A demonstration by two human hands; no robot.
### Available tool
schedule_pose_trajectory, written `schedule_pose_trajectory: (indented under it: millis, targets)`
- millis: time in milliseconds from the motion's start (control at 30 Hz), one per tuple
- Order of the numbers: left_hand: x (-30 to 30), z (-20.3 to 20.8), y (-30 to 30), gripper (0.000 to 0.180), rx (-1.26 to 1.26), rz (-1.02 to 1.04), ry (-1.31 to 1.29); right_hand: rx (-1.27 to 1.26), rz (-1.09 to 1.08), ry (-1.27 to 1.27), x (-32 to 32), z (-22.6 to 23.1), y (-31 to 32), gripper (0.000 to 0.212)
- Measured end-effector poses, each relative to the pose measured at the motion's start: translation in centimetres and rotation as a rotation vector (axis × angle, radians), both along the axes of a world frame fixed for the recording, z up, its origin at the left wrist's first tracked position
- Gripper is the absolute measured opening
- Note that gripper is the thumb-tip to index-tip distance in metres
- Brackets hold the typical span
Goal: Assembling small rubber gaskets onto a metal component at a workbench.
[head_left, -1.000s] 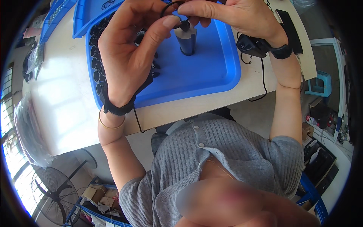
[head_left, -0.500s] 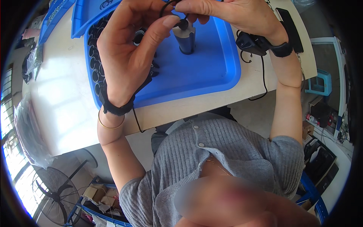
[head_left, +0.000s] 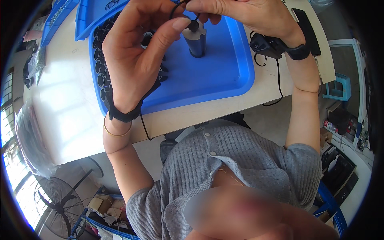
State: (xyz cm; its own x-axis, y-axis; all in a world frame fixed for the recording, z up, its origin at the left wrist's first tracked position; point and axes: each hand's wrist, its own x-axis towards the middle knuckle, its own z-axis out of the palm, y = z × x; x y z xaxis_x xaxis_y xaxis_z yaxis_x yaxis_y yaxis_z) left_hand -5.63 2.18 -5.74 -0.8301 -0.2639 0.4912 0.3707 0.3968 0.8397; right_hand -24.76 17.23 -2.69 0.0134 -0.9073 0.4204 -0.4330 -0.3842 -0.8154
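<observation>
Both my hands meet near the top edge, over a blue tray [head_left: 208, 88]. Between them is a thin black open ring [head_left: 173, 9] with a dark rounded lump near its lower end. My left hand [head_left: 136, 60] is closed on its left side, thumb stretched toward the lump. My right hand [head_left: 248, 16] pinches the upper right of the ring, its fingertips partly cut off by the edge. Just beneath the fingers, a dark cylinder [head_left: 197, 44] with a grey upper part stands upright in the tray. Black bands circle both wrists.
Several black curved rings [head_left: 105, 60] line the tray's left side. Another black open ring [head_left: 261, 61] lies on the table [head_left: 72, 116], by a small black device [head_left: 266, 46] at my right wrist. A phone-like black slab [head_left: 307, 32] and blue bins [head_left: 60, 18] lie farther out.
</observation>
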Motion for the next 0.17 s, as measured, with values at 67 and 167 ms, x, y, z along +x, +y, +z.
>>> schedule_pose_trajectory:
  millis: [67, 167]
  targets:
    - [0.44, -0.11, -0.08, 0.020, -0.008, 0.041, -0.011, 0.032, 0.015, -0.062, -0.01, -0.57, -0.61, 0.011]
    - [0.14, -0.11, 0.17, 0.021, 0.038, 0.037, -0.014, 0.055, -0.018, -0.070, 0.03, -0.37, -0.08, 0.012]
